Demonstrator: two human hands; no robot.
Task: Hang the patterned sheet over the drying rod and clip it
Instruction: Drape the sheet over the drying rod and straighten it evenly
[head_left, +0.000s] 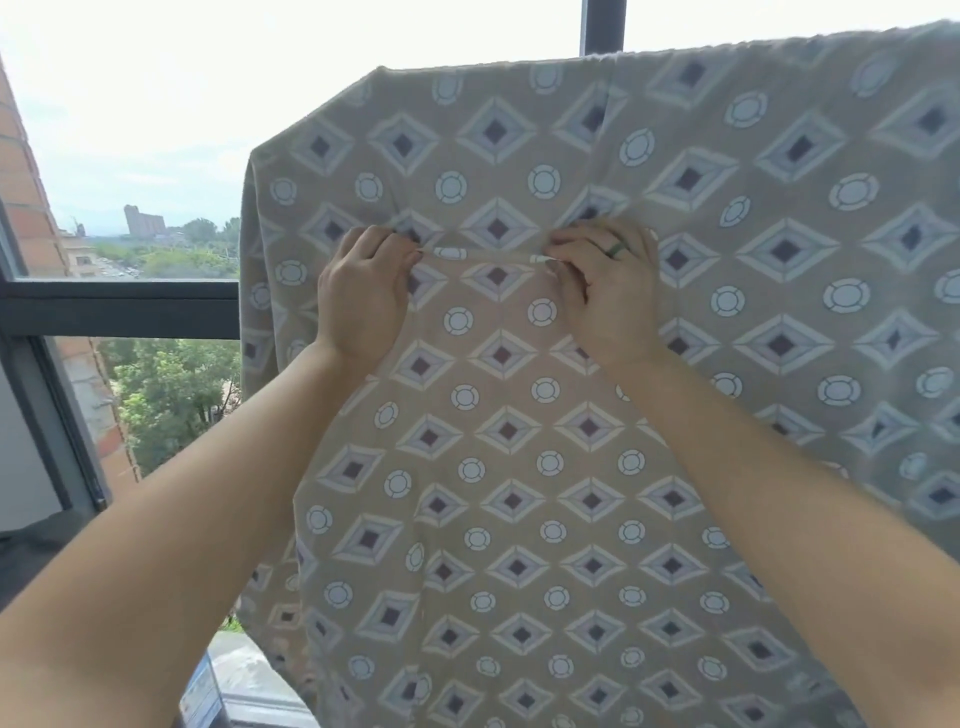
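Observation:
The patterned sheet (519, 467), tan with diamonds and circles, hangs in front of me across most of the view. Its top edge runs along the upper right; the drying rod is hidden under the cloth there. My left hand (361, 296) and my right hand (602, 291) are raised side by side at the centre, each pinching a horizontal fold or edge of the sheet (488, 254) stretched taut between them. A dark ring sits on a finger of my right hand. No clip shows.
A dark window frame (119, 306) crosses the left side, with trees and distant buildings beyond. A brick wall (21, 171) stands at far left. A dark vertical post (602, 26) rises behind the sheet's top. A window sill shows at bottom left.

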